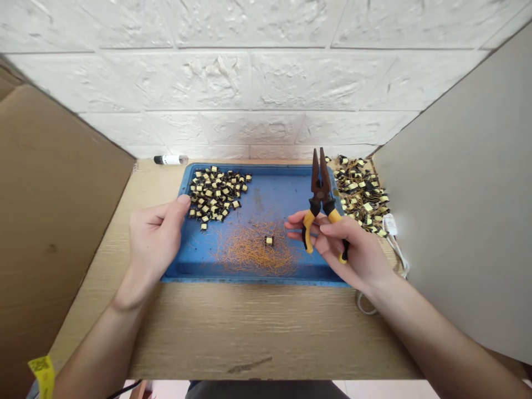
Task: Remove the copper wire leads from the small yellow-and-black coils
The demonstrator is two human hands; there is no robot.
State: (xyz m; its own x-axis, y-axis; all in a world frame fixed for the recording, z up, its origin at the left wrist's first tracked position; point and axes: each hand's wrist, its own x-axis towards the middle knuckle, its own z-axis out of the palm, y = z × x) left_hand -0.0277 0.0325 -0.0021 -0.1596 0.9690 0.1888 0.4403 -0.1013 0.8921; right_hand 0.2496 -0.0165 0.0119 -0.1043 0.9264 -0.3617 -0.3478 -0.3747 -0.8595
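My right hand (pixel 347 244) holds yellow-and-black pliers (pixel 320 194) over the right side of the blue tray (pixel 274 280), their jaws up and slightly parted. My left hand (pixel 158 233) is closed at the tray's left edge, thumb on top; whatever it may hold is hidden. Inside the tray, a pile of small black-and-yellow components (pixel 214 194) fills the back left. One single component (pixel 269 241) lies on a heap of thin copper-coloured wire pieces (pixel 249 252) at the front middle.
More components with long wires (pixel 361 191) are heaped right of the tray, beside a white plug and cable (pixel 397 244). A small black-and-white bottle (pixel 170 159) lies behind the tray. Cardboard (pixel 54 183) stands left, a grey panel (pixel 465 183) right, a white brick-pattern wall (pixel 249 83) behind.
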